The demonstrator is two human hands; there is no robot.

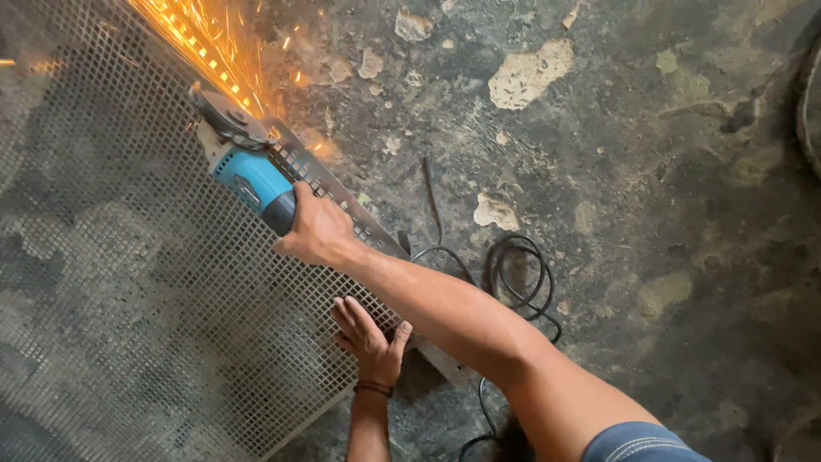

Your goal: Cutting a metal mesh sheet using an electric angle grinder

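My right hand [318, 229] grips the dark rear of a blue angle grinder [253, 178]. Its disc [224, 114] meets the edge of a perforated metal sheet [128, 282] lying on the floor. Orange sparks [201, 38] shoot up and to the left from the cut. A narrow strip [342, 198] along the sheet's right edge runs under my right hand. My left hand [369, 336] lies flat, fingers spread, pressing on the sheet near its lower right edge. A dark band circles that wrist.
A black power cable [513, 274] coils on the stained concrete floor [616, 188] right of my arm and trails toward the bottom edge. A thin dark rod [430, 197] lies beside the sheet. A round dark object [808, 103] shows at the far right edge.
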